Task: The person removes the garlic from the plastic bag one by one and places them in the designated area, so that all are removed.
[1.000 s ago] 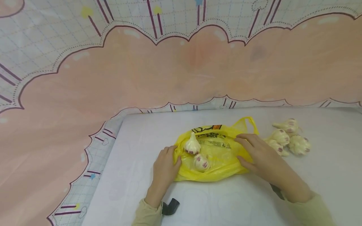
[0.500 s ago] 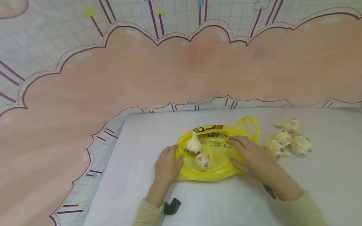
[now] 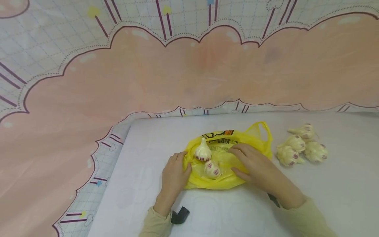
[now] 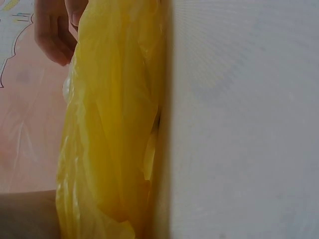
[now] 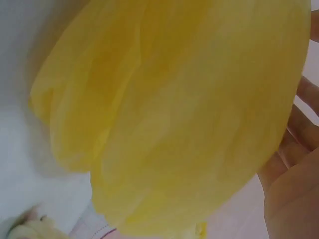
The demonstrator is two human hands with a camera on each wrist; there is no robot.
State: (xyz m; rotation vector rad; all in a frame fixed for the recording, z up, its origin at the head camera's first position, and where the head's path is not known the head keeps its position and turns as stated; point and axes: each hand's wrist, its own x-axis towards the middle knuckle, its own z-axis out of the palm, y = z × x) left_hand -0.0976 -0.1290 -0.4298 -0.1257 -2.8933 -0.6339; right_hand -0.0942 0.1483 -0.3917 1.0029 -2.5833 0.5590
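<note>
A yellow plastic bag (image 3: pixel 225 182) lies with its mouth open on the table in the head view. Two garlic bulbs sit in it: one upright (image 3: pixel 203 152) by the left rim, the other (image 3: pixel 212 169) just in front. My left hand (image 3: pixel 174 174) grips the bag's left rim, fingers bent at its side and thumb over the edge. Over the right part of the bag, my right hand (image 3: pixel 254 166) is spread, thumb apart from the fingers. In the right wrist view the bag's wall (image 5: pixel 199 114) partly hides that hand (image 5: pixel 294 194).
Several more garlic bulbs (image 3: pixel 315 152) are clustered on the white table (image 3: pixel 142 141) to the right of the bag. One bag handle (image 3: pixel 264 131) loops toward them. A patterned pink cloth (image 3: pixel 148 82) hangs behind the table. Black wrist gear (image 3: pixel 180 215) shows at the left sleeve.
My right hand has moved left from the bag's right edge, further over its mouth. My left hand and the bulbs keep their places.
</note>
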